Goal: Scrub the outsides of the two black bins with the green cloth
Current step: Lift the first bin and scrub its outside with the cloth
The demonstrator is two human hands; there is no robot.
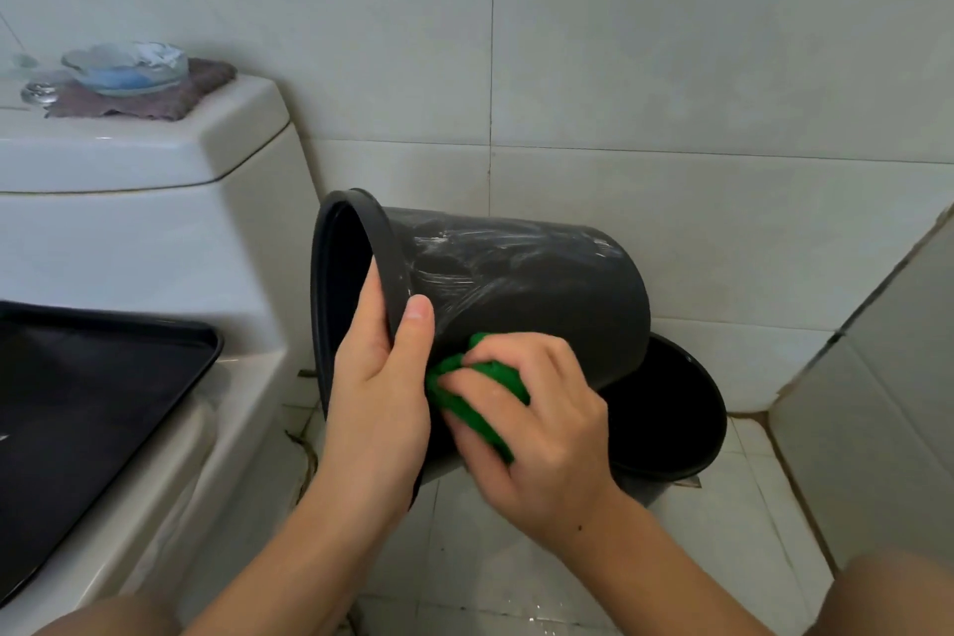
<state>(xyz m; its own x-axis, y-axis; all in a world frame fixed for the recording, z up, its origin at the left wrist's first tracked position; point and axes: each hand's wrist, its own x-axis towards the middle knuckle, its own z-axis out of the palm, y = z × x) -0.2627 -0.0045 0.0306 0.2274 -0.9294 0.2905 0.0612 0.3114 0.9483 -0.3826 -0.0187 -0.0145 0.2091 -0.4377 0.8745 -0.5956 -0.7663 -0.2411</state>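
Note:
One black bin is tipped on its side in mid-air, its mouth facing left, with soapy streaks across its outer wall. My left hand grips its rim, fingers inside and thumb on the outside. My right hand holds a bunched green cloth against the lower side of that bin. The second black bin stands upright on the floor behind and to the right, partly hidden by the first bin.
A white toilet fills the left, with a black tray on its lid. On the cistern lie a cloth and a glass dish. A tiled wall stands behind, wet floor tiles below, and another wall at right.

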